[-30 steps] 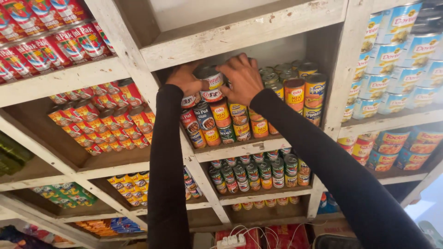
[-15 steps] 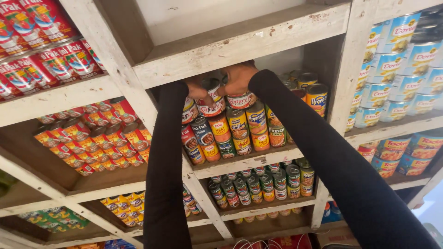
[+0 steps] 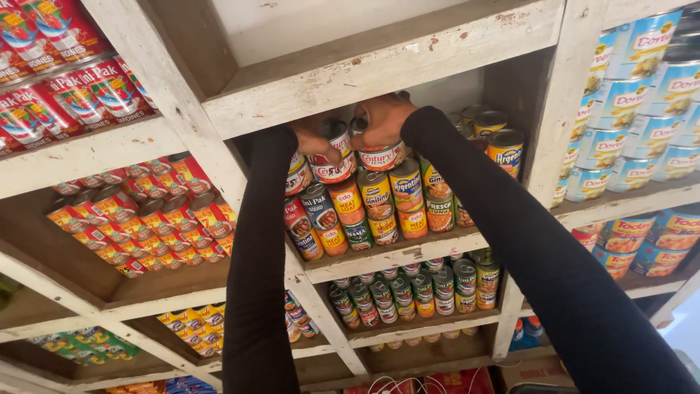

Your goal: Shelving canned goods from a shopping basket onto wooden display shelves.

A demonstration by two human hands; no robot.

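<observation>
Your right hand [image 3: 383, 117] is closed over a round red-and-white labelled tin can [image 3: 380, 155] that sits on top of the stacked cans in the middle compartment of the white-painted wooden shelving [image 3: 379, 62]. Just left of that can, your left hand [image 3: 315, 140] wraps its fingers around a second red-and-white tin with a silver lid [image 3: 332, 162]; the two tins touch side by side. Both hands sit tight under the worn front edge of the shelf board above that can, with hardly any gap over your knuckles.

Below the can stand yellow, orange and green labelled cans [image 3: 379, 208], packed flush to the compartment's front lip. To the right of it, a few gold-lidded cans [image 3: 499, 142] sit further back, and there the stack is lower, leaving open room under the board. Beyond the upright post to the right, blue-and-white cans [image 3: 627, 102] fill the next compartment; to the left, red sardine tins [image 3: 146, 211] fill theirs.
</observation>
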